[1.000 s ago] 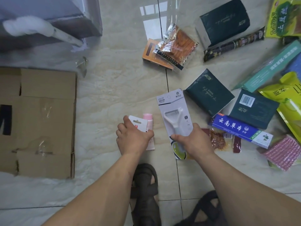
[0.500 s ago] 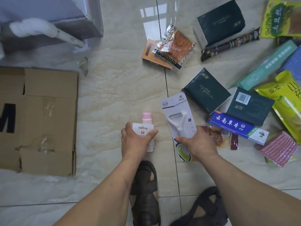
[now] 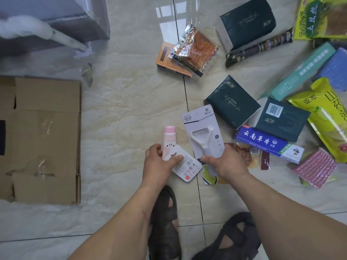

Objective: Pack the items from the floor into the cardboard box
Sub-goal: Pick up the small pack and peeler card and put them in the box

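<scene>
While the cardboard box [image 3: 40, 139] lies at the frame's left edge, the left hand [image 3: 159, 162] grips a pink tube [image 3: 169, 141] and a small white card [image 3: 185, 166] at lower centre; the right hand [image 3: 223, 162] pinches the fruit peeler pack [image 3: 201, 132], other packets scattered upper right.

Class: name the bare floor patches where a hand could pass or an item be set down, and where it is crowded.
Free: the beige tiles between the flattened brown cardboard box and the orange snack packet. Crowded: right of the white fruit peeler card, where the dark green tissue packs and the blue toothpaste box lie close together.
</scene>
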